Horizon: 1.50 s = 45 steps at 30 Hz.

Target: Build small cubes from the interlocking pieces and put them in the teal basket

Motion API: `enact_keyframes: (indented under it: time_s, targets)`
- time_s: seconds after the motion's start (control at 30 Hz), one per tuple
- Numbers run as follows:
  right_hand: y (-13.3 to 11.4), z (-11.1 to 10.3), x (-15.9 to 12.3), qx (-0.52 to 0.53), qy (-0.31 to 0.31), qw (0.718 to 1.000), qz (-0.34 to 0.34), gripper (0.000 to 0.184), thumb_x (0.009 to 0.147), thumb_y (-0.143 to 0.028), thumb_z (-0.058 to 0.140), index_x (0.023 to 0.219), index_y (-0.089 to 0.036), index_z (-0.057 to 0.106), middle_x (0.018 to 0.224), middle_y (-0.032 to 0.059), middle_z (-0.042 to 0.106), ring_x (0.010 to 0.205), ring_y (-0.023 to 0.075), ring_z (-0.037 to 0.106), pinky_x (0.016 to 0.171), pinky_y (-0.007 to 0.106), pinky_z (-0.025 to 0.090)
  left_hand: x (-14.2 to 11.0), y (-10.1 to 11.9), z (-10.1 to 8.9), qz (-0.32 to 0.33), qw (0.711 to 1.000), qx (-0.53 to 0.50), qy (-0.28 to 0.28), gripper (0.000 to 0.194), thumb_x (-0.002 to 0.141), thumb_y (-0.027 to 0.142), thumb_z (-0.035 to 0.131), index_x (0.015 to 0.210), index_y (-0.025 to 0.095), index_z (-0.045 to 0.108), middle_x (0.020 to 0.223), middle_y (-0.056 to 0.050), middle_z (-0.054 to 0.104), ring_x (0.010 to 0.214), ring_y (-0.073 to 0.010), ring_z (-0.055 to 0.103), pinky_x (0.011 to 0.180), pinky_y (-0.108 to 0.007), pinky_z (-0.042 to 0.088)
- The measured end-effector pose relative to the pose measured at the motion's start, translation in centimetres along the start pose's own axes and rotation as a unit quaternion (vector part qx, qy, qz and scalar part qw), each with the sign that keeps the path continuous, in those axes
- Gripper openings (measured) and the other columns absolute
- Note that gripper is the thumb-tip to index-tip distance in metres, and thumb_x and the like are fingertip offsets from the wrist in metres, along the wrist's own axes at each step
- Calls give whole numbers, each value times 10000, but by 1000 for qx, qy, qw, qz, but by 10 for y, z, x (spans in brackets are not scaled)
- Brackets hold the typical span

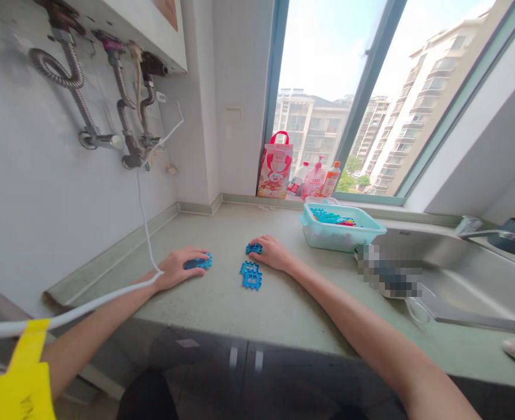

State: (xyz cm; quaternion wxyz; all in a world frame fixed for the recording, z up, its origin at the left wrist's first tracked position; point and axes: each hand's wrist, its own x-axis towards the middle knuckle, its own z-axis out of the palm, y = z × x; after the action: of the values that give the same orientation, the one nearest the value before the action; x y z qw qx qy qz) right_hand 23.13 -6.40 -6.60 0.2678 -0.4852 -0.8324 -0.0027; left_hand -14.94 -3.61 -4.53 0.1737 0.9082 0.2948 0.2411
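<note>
So my left hand [174,271] is down on the counter [226,230], thumb and fingers narrowed around a blue lattice piece [205,262]. My right hand [272,252] has its fingertips closed in on a second blue piece [254,249]. Two more blue pieces [252,281] lie just on my side of that one, looks like they're touching. Mint tub [334,237] with a bunch more sits off right, beside the sink [480,274].
</note>
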Motion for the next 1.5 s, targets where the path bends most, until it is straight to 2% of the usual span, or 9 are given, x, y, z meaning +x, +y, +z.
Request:
enact_keyframes:
  time_s: [0.2, 0.33, 0.47, 0.67, 0.83, 1.03, 1.13, 1.33, 1.5]
  targets:
    - [-8, -11, -37, 96, 68, 992, 39, 345, 980, -464, 657, 1227, -228, 709, 1130, 82, 761, 944, 216, 698, 888, 369, 555, 4, 31, 19, 93, 994, 0, 59, 486, 981, 609, 659, 1278, 237, 754, 1431, -119, 680, 1293, -272, 646, 1164, -451, 475]
    - [-6, -31, -59, 96, 149, 981, 76, 362, 972, -499, 634, 1208, -237, 716, 1086, 80, 778, 908, 229, 708, 835, 380, 574, 34, 69, 53, 211, 977, -15, -19, 495, 973, 608, 672, 1302, 245, 743, 1410, -135, 688, 1215, -266, 663, 1110, -438, 508]
    - [7, -85, -70, -72, 223, 972, 36, 352, 956, -498, 677, 1196, -250, 745, 1174, 99, 766, 1093, 279, 690, 1041, 442, 507, 76, 93, 73, 269, 959, -12, -90, 463, 1006, 573, 641, 1340, 261, 715, 1391, -131, 693, 1211, -273, 650, 1108, -446, 488]
    - [54, -176, -116, -289, 464, 828, 124, 420, 975, -540, 643, 1207, -196, 710, 1230, 142, 739, 1121, 298, 675, 1042, 471, 473, 104, 102, 76, 261, 957, 48, -119, 483, 968, 522, 663, 1395, 296, 660, 1373, -128, 653, 1287, -323, 588, 1141, -492, 418]
    - [87, -197, -141, -328, 574, 732, 167, 518, 1025, -587, 523, 1254, -146, 672, 1265, 195, 711, 1145, 331, 644, 1034, 518, 463, 100, 101, 78, 230, 960, 59, -150, 760, 903, 671, 703, 1567, 353, 516, 1559, -137, 525, 1412, -383, 509, 1186, -531, 382]
    - [112, -183, -137, -316, 416, 795, 307, 441, 1025, -533, 508, 1077, -207, 802, 1321, 158, 695, 1198, 343, 563, 1046, 571, 431, 101, 101, 82, 209, 965, 27, -157, 502, 986, 604, 636, 1426, 365, 677, 1378, -109, 633, 1298, -324, 590, 1144, -454, 437]
    - [114, -181, -141, -322, 411, 794, 313, 414, 1021, -461, 502, 1015, -197, 822, 1367, 154, 673, 1211, 336, 546, 1059, 572, 419, 100, 99, 83, 182, 972, 4, -150, 438, 1007, 560, 621, 1379, 352, 719, 1267, -102, 627, 1198, -282, 627, 1089, -392, 478]
    - [82, -179, -129, -319, 437, 809, 230, 350, 1016, -403, 516, 975, -218, 809, 1311, 113, 705, 1215, 321, 562, 1052, 500, 413, 99, 98, 86, 171, 975, 4, -141, 398, 974, 487, 672, 1329, 317, 734, 1191, -80, 594, 1077, -236, 652, 989, -334, 516]
    - [49, -152, -98, -260, 354, 895, 81, 221, 1009, -298, 590, 957, -249, 799, 1286, 77, 721, 1204, 280, 602, 1079, 460, 435, 95, 95, 85, 202, 975, 10, -89, 389, 954, 418, 693, 1315, 278, 727, 1165, -91, 578, 1041, -224, 652, 965, -337, 529]
